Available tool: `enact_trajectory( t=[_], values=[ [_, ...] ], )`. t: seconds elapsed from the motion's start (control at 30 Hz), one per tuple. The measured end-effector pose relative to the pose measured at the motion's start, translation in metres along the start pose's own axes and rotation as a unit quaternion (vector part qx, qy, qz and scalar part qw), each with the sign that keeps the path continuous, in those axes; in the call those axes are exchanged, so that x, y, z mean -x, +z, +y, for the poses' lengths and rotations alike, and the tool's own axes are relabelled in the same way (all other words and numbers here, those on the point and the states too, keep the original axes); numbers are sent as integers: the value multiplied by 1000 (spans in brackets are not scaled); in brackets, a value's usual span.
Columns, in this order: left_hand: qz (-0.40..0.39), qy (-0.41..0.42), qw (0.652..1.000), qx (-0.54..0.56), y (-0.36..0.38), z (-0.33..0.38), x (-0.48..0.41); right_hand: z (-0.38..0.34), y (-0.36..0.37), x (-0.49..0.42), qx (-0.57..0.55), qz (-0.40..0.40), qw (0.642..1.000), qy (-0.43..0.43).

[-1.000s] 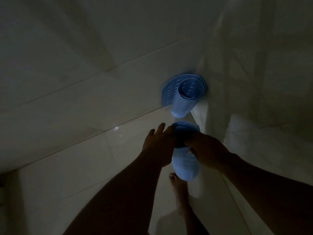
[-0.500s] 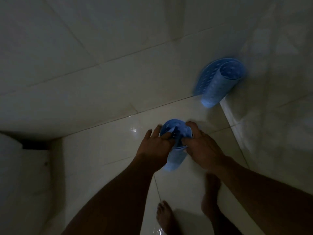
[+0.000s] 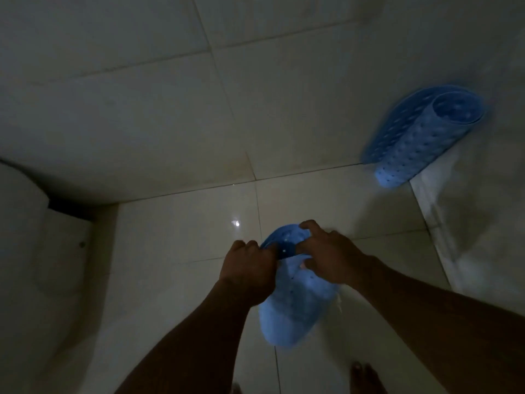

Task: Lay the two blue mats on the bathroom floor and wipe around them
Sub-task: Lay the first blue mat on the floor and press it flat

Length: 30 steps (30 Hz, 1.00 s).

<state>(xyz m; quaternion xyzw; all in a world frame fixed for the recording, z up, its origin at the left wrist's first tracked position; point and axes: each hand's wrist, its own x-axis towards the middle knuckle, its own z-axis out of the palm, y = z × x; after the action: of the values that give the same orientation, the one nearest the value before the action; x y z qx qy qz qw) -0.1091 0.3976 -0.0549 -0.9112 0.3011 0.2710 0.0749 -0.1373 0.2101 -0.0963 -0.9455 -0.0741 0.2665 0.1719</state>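
The room is dim. I hold a rolled blue perforated mat (image 3: 295, 305) upright in front of me, above the pale tiled floor (image 3: 184, 228). My left hand (image 3: 250, 268) pinches the left side of its top edge. My right hand (image 3: 329, 254) grips the right side, fingers curled over the rim. The roll hangs down below both hands. A second rolled blue mat (image 3: 420, 135) leans in the corner at the upper right, its lower end on the floor and its open top against the wall.
A white toilet (image 3: 31, 251) fills the left edge. Tiled walls (image 3: 142, 109) rise behind and on the right, meeting at the corner by the second mat. My bare foot (image 3: 366, 376) shows at the bottom right.
The view swung left, so the leaning mat shifted to the upper right and the toilet came in. My hands spread a little on the held mat's top edge.
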Motion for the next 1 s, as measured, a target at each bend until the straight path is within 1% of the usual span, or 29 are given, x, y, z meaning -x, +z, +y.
enact_trajectory(
  t=[0.1, 0.17, 0.23, 0.33, 0.43, 0.5, 0.57, 0.67, 0.73, 0.8, 0.83, 0.9, 0.93, 1.0],
  values=[
    [19, -22, 999, 41, 42, -16, -28, 12, 26, -45, -7, -44, 999, -19],
    [40, -34, 997, 63, 67, -30, -47, 15, 39, -73, -26, -79, 996, -15],
    [53, -48, 994, 78, 97, -48, -69, 17, 60, -105, -33, -91, 995, -15],
    [88, -76, 989, 90, 139, -76, -110, 25, 99, -153, -43, -27, 999, -14],
    [113, -89, 984, 108, 176, -95, -150, 44, 131, -189, -55, 48, 997, 14],
    [132, -97, 977, 134, 200, -103, -175, 58, 150, -207, -25, 80, 996, 39],
    [162, -103, 970, 147, 221, -110, -195, 74, 169, -218, 7, 90, 993, 71],
    [217, -111, 957, 157, 242, -114, -206, 92, 187, -215, 41, 75, 988, 127],
    [245, -109, 948, 172, 245, -111, -204, 96, 191, -202, 19, 71, 986, 151],
    [264, -96, 940, 192, 247, -107, -201, 96, 193, -192, -10, 83, 985, 150],
    [264, -87, 939, 202, 247, -106, -201, 98, 194, -190, -17, 97, 985, 145],
    [228, -80, 947, 213, 248, -106, -199, 103, 195, -190, -40, 130, 981, 140],
    [203, -87, 955, 200, 248, -108, -198, 106, 195, -191, -53, 147, 978, 140],
    [181, -112, 966, 144, 245, -110, -199, 110, 194, -193, -69, 179, 970, 147]
  ],
)
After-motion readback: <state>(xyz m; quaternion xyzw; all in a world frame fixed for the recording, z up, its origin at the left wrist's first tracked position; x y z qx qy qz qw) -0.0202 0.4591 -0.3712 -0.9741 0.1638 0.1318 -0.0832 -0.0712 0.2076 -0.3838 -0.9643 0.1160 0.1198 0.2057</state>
